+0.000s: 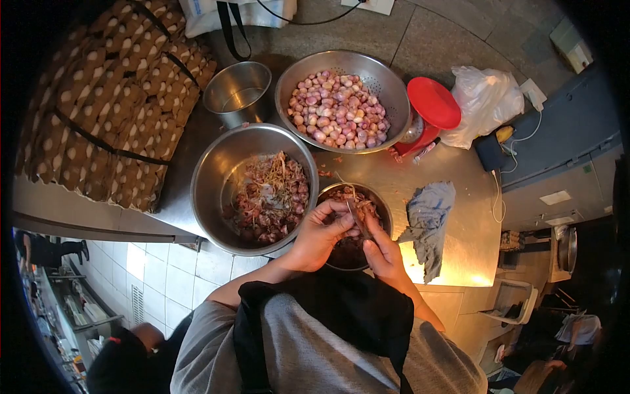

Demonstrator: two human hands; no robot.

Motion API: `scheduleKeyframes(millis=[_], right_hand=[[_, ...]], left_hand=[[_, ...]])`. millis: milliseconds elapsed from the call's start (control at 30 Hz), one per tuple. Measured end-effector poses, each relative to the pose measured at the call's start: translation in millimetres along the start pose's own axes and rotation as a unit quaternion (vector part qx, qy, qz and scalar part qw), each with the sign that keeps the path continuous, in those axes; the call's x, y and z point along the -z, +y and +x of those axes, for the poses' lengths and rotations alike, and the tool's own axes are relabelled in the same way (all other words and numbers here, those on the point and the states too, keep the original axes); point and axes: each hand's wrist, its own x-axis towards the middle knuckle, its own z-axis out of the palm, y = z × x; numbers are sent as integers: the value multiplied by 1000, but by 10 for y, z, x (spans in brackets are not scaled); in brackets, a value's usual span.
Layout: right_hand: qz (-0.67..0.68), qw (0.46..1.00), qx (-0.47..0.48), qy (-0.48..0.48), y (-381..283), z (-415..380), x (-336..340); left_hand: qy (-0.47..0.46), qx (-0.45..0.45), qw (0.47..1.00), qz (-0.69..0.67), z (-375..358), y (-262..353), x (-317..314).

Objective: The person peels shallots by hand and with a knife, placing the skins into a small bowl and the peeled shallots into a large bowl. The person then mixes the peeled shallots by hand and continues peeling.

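Above a small steel bowl (390,213) of papery skins, my two hands come close together. My left hand (320,238) is closed, its fingertips pinching what looks like a shallot, mostly hidden by the fingers. A small knife (356,215) is gripped in my right hand (386,253), its blade against the left fingertips. To the left, a large steel bowl (205,217) holds unpeeled shallots (279,207) with dry roots and loose skins. Behind, a steel colander (394,88) is filled with peeled pink shallots (340,110).
An empty steel pot (239,98) stands by strapped egg trays (111,98) on the left. To the right are a red scale (434,104), a plastic bag (484,105) and a grey cloth (430,223). Other people (134,358) are at the lower edges.
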Motion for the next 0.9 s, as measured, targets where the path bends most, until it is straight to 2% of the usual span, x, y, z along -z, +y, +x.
scheduleKeyframes(millis=[100,167,233,400,533,633,833,900], right_hand=[[41,999,-6,18,115,35,-25],[118,993,-24,21,143,51,-36],[250,966,-67,13,100,72,-61],[298,952,-63,21,110,119,-45],[287,954,-82,34,118,131,-55],[234,970,-60,36,59,141,-95],[318,942,-110,7,27,106,1],[309,944,-110,30,32,111,24]], left_hand=[[-14,-20,999,40,-6,-34,-7],[-14,-24,997,70,-16,-44,-6],[-13,-15,995,95,-31,-44,-16],[12,12,997,72,-9,-20,-96],[12,-9,998,64,6,-48,-78],[-8,-73,972,223,6,-56,-48],[-7,-7,974,227,-15,54,-94],[-16,-1,978,208,-11,60,-84]])
